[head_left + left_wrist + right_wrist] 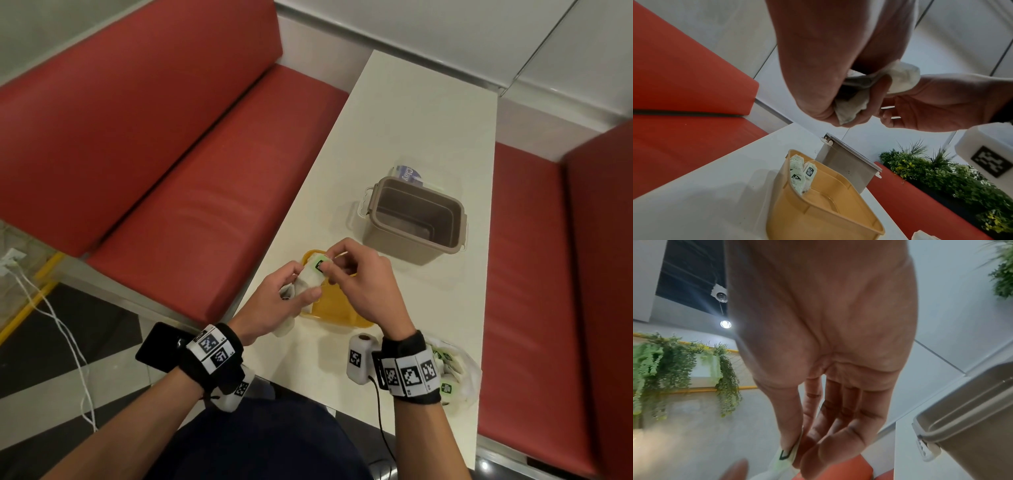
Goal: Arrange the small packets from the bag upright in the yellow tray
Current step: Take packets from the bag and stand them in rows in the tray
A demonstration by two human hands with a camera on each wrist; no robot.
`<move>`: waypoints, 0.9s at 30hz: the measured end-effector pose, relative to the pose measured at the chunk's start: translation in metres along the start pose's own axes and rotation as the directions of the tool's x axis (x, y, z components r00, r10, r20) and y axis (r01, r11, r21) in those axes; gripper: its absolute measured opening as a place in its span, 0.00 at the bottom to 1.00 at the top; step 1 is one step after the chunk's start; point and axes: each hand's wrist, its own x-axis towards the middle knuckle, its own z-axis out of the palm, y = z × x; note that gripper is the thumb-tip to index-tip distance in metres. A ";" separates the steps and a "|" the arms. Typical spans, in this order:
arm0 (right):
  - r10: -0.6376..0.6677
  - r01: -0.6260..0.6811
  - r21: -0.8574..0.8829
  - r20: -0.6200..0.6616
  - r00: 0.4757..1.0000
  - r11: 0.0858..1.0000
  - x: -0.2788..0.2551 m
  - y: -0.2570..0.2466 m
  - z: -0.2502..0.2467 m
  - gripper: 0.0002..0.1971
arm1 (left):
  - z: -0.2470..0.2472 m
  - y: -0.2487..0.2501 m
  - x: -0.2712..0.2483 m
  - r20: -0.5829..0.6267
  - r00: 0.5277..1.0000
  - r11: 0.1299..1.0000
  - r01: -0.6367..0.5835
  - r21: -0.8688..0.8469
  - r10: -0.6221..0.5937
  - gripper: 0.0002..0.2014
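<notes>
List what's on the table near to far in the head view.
Plastic bag of packets → yellow tray → taupe storage box → white packet labelled Clay, behind the box.

Red padded benches [191, 178] on both sides of a long white table [411, 144]. Pale panelled wall [445, 27] behind. Dark and light floor tiles [68, 359] with a yellow stripe. Green plants [941, 175] beyond one bench; round ceiling lamp [725, 324] glaring overhead.
</notes>
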 end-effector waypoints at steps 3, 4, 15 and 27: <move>-0.035 0.034 -0.048 -0.023 0.999 0.998 0.000 -0.001 -0.004 0.03 | -0.001 0.000 0.000 -0.044 0.999 1.000 0.009 -0.028 -0.011 0.08; -0.049 0.048 -0.062 -0.025 0.998 0.997 0.000 -0.002 -0.005 0.02 | -0.001 -0.002 0.000 -0.072 0.997 0.999 0.009 -0.037 -0.012 0.08; -0.081 0.076 -0.037 -0.150 0.985 0.996 -0.005 -0.002 -0.007 0.01 | -0.006 -0.007 0.010 -0.185 0.980 0.997 -0.078 -0.009 0.075 0.05; -0.065 0.060 -0.035 -0.166 0.984 0.998 -0.010 0.010 -0.006 0.03 | -0.001 -0.014 0.025 -0.177 0.982 0.998 -0.064 0.001 0.064 0.06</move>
